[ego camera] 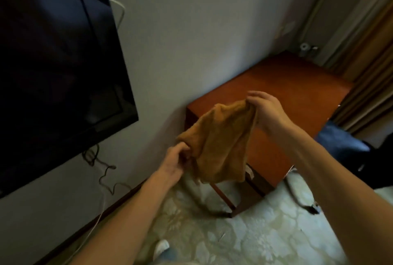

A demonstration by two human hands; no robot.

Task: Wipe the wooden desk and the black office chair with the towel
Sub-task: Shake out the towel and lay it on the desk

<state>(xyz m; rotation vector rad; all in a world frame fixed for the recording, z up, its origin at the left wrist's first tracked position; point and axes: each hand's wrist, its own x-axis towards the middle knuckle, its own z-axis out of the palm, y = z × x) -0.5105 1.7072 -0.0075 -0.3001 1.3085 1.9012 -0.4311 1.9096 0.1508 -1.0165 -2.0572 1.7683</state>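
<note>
While the left hand [178, 156] pinches one towel [219, 143] corner low at centre, the right hand [265, 111] grips another higher up. The cloth hangs over the wooden desk [297, 94] near edge, bare top stretching toward upper right.

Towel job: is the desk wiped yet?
No wiping shows yet. The left hand and right hand hold the towel spread in the air, off the wooden desk. Left to do: wipe the desk, then the chair, which isn't clearly in view.
</note>
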